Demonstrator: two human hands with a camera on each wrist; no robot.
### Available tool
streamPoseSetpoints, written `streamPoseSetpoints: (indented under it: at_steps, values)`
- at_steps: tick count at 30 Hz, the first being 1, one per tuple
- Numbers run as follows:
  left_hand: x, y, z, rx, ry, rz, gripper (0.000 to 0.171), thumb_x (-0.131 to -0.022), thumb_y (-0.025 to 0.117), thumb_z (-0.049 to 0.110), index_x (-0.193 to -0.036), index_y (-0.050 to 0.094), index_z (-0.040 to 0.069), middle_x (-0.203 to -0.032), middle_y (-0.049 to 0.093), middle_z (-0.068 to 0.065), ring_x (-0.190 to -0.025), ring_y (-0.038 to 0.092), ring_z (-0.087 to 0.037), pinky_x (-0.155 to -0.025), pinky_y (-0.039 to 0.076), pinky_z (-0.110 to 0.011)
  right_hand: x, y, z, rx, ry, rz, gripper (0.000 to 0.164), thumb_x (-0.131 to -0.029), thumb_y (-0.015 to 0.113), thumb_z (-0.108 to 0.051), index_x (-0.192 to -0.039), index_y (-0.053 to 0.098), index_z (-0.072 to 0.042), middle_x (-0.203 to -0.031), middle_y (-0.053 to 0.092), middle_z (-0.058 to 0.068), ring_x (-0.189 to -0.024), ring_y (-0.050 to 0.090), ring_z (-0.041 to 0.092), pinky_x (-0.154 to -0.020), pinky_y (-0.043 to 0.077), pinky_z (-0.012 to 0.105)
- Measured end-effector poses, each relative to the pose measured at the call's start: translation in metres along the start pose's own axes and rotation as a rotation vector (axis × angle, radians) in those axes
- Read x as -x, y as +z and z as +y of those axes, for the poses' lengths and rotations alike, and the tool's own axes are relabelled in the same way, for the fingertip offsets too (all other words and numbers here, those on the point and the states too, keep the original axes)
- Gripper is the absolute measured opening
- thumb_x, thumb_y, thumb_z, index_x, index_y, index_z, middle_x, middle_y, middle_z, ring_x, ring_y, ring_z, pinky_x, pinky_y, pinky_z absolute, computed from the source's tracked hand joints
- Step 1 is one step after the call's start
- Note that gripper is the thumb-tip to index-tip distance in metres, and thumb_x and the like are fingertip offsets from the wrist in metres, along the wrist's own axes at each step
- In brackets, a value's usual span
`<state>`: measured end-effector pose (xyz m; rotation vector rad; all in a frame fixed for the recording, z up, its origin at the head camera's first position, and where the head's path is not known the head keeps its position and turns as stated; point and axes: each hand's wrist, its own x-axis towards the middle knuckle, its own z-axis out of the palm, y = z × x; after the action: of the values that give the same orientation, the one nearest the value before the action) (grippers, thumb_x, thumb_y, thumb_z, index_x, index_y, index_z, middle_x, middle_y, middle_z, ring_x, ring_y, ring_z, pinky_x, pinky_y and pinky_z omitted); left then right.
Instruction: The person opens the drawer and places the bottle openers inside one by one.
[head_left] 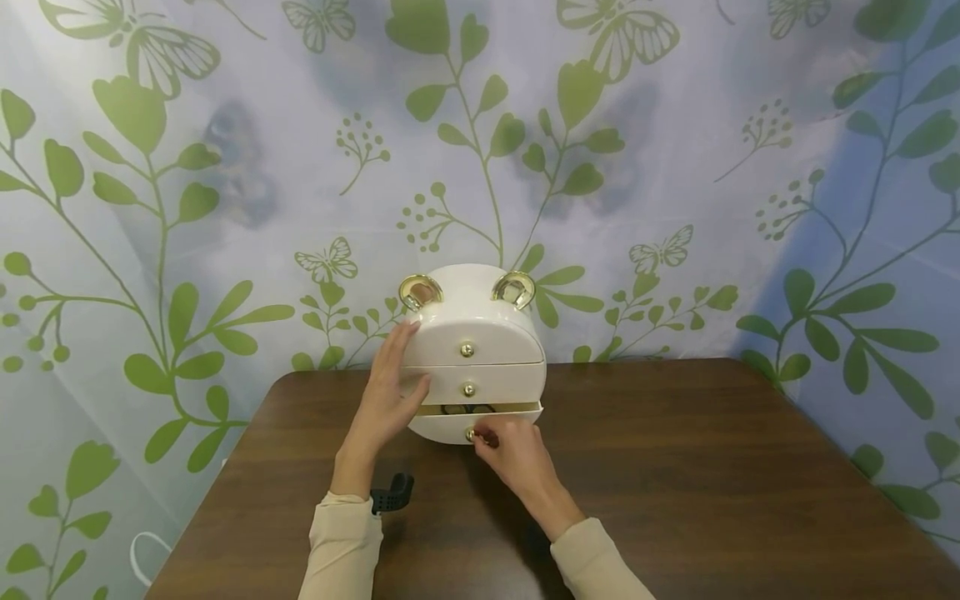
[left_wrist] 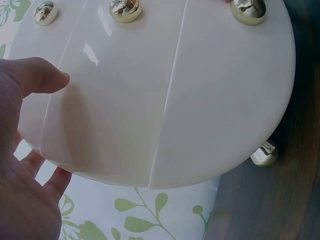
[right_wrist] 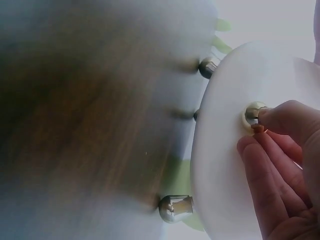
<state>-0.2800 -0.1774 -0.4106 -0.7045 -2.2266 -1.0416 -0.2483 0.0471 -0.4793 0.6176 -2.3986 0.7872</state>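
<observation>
A white rounded drawer box (head_left: pixel 480 333) with gold ears and gold knobs stands on the table. Its bottom drawer (head_left: pixel 438 428) is pulled out slightly, and dark items inside show only in part. My right hand (head_left: pixel 517 454) pinches that drawer's gold knob (right_wrist: pixel 254 114) between thumb and fingers. Against the box's left side rests my left hand (head_left: pixel 384 404), its fingers fairly straight. In the left wrist view, the left thumb (left_wrist: pixel 47 75) lies over the front while the other fingers reach round the side. The upper two drawers are closed.
The brown wooden table (head_left: pixel 675 483) extends on both sides of the box. Behind it hangs a pale cloth (head_left: pixel 285 167) printed with green leaves and butterflies. A black strap (head_left: pixel 393 493) sits at the left wrist. Small metallic feet (right_wrist: pixel 175 207) show under the box.
</observation>
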Motion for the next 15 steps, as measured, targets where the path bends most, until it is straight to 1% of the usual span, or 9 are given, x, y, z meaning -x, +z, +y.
streamPoseSetpoints:
  at_steps: [5, 9, 15]
  values:
    - [0.0002, 0.0013, -0.0006, 0.003, -0.016, -0.004, 0.082, -0.092, 0.072, 0.002, -0.162, 0.031, 0.016, -0.169, 0.025, -0.016, -0.156, 0.02, -0.038, -0.121, 0.024, -0.063, -0.0043, 0.0006, 0.0011, -0.017, 0.038, -0.014, 0.011, -0.084, 0.082, -0.009, -0.084, 0.078, -0.018, -0.08, 0.075, -0.01, -0.071, 0.069, 0.006, -0.067, 0.059, 0.028]
    - [0.0002, 0.0024, -0.0021, -0.004, -0.02, -0.003, 0.082, -0.092, 0.072, 0.002, -0.162, 0.03, 0.016, -0.169, 0.025, -0.014, -0.156, 0.02, -0.038, -0.121, 0.025, -0.063, -0.007, 0.0016, 0.0025, -0.017, 0.07, -0.033, 0.006, -0.086, 0.082, -0.012, -0.085, 0.079, -0.018, -0.082, 0.076, -0.009, -0.074, 0.07, 0.004, -0.07, 0.06, 0.028]
    - [0.0004, 0.0016, -0.0005, -0.005, -0.015, -0.001, 0.083, -0.092, 0.073, 0.002, -0.161, 0.031, 0.015, -0.168, 0.026, -0.015, -0.156, 0.021, -0.038, -0.121, 0.024, -0.063, -0.0096, 0.0041, 0.0029, -0.021, 0.077, -0.022, 0.007, -0.085, 0.082, -0.011, -0.085, 0.079, -0.018, -0.082, 0.077, -0.008, -0.074, 0.071, 0.004, -0.071, 0.06, 0.029]
